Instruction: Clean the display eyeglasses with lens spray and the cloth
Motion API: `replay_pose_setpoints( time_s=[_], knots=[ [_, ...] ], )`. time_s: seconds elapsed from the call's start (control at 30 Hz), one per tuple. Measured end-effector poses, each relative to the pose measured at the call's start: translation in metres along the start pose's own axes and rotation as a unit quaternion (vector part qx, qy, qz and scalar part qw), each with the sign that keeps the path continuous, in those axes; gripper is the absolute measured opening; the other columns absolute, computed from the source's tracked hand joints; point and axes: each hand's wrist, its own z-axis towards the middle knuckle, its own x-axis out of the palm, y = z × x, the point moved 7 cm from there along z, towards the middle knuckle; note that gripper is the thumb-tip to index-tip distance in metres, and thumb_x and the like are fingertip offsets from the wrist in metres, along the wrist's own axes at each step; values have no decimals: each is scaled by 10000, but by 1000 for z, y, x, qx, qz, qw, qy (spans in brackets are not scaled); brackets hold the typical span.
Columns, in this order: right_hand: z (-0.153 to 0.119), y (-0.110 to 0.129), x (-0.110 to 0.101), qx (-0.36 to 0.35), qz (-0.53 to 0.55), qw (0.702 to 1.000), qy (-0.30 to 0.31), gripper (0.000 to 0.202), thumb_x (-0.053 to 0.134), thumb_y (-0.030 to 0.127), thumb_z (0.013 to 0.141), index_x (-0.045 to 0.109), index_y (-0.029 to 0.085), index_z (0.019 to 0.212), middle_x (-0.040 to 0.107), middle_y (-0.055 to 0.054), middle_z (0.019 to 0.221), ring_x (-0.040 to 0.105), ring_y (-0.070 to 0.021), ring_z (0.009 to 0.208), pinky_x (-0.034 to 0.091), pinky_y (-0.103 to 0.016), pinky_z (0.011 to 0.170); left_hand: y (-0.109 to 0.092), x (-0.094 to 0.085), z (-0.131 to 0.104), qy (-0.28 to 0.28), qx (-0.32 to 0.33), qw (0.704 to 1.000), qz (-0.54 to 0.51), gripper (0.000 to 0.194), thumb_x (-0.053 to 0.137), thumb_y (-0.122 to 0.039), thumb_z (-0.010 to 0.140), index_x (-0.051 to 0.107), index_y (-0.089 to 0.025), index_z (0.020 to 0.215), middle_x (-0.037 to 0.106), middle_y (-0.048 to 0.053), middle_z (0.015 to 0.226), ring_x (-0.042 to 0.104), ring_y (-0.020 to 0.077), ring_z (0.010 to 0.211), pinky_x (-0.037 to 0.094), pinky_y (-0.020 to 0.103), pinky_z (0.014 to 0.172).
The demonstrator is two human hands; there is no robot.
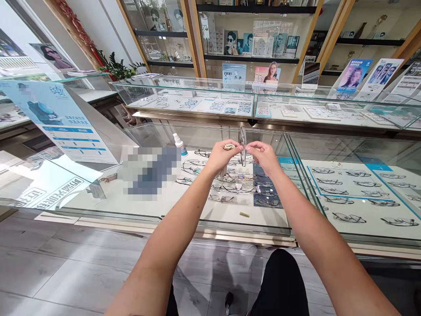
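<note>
My left hand and my right hand meet above a glass display case. Between them is a pair of eyeglasses, turned edge-on and upright, pinched by the fingertips of both hands. A crumpled beige cloth is tucked in my left hand, with part of it hanging below the palm. My right hand has its thumb and finger pressed together at the frame's other side. Beneath my hands, rows of eyeglasses lie inside the case.
A small white spray bottle stands on the glass at left, near a blurred patch. A large blue-and-white sign leans farther left. More eyeglasses fill the right case. Another glass counter runs behind, before shelves.
</note>
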Motion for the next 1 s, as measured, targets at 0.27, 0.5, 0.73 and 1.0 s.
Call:
replay_pose_setpoints(
  time_s=[0.27, 0.5, 0.73, 1.0],
  knots=[
    [-6, 8, 2, -7, -1, 1000, -11, 359, 915, 522, 735, 735, 215, 785, 379, 96, 499, 229, -66, 482, 193, -247, 461, -7, 5, -2, 23, 26, 999, -11, 490, 927, -634, 703, 760, -194, 840, 656, 20, 764, 525, 139, 677, 446, 289, 638],
    [-5, 9, 1, -28, -21, 999, -25, 317, 854, 499, 796, 696, 225, 781, 407, 84, 517, 252, -83, 503, 198, -252, 484, -7, 3, 0, 3, 57, 998, 10, 439, 882, -607, 775, 773, -191, 865, 679, 23, 841, 515, 128, 683, 452, 284, 659],
    [-16, 18, -5, -112, -177, 972, -106, 191, 726, 389, 972, 629, 266, 862, 427, 69, 566, 344, -140, 558, 261, -271, 578, -2, 3, 2, -1, 64, 998, 14, 486, 857, -659, 795, 741, -195, 880, 786, 65, 995, 592, 149, 748, 511, 297, 718],
    [-23, 24, -9, -132, -299, 930, -171, 98, 566, 350, 1081, 607, 291, 1015, 785, -40, 819, 663, -251, 741, 371, -312, 712, 0, 1, 5, -9, 78, 996, 48, 458, 785, -644, 850, 693, -199, 912, 827, 110, 1105, 699, 219, 951, 515, 316, 799]
  ],
)
